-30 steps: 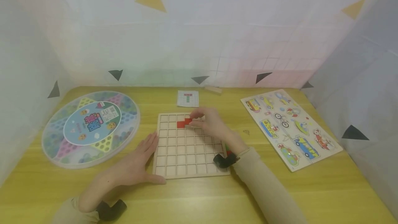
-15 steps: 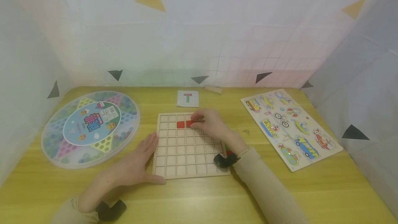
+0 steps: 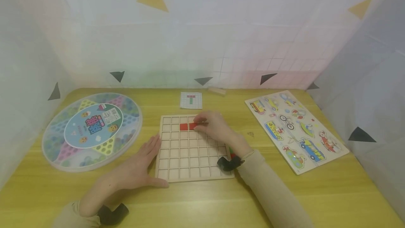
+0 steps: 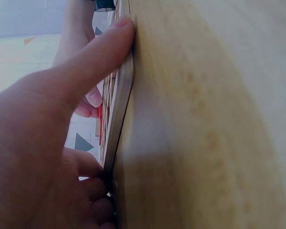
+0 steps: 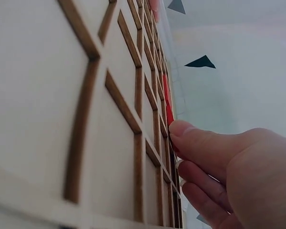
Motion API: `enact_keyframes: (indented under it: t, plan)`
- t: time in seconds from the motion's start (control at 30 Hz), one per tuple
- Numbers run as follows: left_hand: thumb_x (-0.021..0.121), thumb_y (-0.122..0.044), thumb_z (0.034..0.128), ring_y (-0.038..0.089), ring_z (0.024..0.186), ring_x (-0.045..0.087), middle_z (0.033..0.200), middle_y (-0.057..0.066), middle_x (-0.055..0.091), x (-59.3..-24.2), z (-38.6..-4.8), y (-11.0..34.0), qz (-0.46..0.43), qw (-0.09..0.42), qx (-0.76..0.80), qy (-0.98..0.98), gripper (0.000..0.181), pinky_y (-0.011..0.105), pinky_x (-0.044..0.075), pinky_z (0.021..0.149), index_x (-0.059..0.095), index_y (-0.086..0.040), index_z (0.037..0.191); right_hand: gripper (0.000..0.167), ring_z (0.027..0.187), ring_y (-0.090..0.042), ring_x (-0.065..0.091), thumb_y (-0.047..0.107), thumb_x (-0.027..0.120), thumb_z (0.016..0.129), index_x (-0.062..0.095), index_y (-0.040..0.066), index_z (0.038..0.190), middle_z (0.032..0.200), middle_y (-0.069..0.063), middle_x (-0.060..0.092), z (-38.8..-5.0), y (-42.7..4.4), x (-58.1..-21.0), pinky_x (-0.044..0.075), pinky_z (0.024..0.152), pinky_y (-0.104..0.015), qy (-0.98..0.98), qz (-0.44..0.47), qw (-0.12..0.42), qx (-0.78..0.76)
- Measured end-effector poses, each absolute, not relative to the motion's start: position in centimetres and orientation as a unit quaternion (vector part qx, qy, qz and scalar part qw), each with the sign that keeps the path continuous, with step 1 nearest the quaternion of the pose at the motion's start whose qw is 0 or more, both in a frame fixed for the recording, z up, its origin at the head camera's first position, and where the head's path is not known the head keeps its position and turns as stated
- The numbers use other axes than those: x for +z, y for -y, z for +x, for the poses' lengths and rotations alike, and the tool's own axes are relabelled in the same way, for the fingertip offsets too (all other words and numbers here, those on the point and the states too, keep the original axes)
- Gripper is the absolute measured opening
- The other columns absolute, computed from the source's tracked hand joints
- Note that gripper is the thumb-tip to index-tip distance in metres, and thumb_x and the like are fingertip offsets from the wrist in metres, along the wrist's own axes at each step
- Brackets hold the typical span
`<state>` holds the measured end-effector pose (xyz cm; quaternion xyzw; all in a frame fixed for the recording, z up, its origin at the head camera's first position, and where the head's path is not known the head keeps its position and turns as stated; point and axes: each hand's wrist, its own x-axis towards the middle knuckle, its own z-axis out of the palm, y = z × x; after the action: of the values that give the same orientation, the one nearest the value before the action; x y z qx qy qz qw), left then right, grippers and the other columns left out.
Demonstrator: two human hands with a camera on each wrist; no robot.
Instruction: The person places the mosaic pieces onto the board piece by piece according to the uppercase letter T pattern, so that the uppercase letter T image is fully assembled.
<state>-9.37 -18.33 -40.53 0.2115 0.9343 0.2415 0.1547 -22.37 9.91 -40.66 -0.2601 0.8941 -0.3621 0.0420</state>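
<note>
A wooden grid board (image 3: 193, 153) lies on the table. One red square (image 3: 184, 127) sits in a cell of its second row from the back. Right beside it, my right hand (image 3: 215, 127) pinches another red square (image 3: 192, 126) between thumb and fingers at the neighbouring cell; the right wrist view shows the red edge (image 5: 168, 102) by the thumb. My left hand (image 3: 136, 171) rests spread along the board's left edge, thumb at the front corner, as the left wrist view shows too. Green and red pieces (image 3: 232, 153) are partly hidden under the right wrist.
Behind the board lie a card (image 3: 191, 100) with a red and green T pattern and a small wooden block (image 3: 217, 91). A round game board (image 3: 129, 150) is at the left, a picture puzzle board (image 3: 297, 133) at the right.
The red square in my right hand has come down from overlapping the first one to lie level beside it. My left hand has stayed at the board's edge.
</note>
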Motion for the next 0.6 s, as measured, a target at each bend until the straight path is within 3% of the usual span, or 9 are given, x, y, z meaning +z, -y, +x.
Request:
enact_keyframes:
  t: [0.6]
  plan:
    - [0.069, -0.079, 0.0698, 0.037, 0.154, 0.0, 0.169, 0.01, -0.007, -40.58, -9.39, 18.27, 0.212, 0.151, 0.236, -0.936, 0.134, 0.057, 0.018, 0.122, 0.005, -0.004, 0.16, 0.016, 0.1, -0.015, 0.067, 0.014, 0.076, 0.089, 0.075, 0.009, 0.105, 0.104, 0.0, 0.073, -22.33, -9.81, -40.64, 0.057, 0.091, -0.031, -0.899, -0.274, 0.036, -0.339]
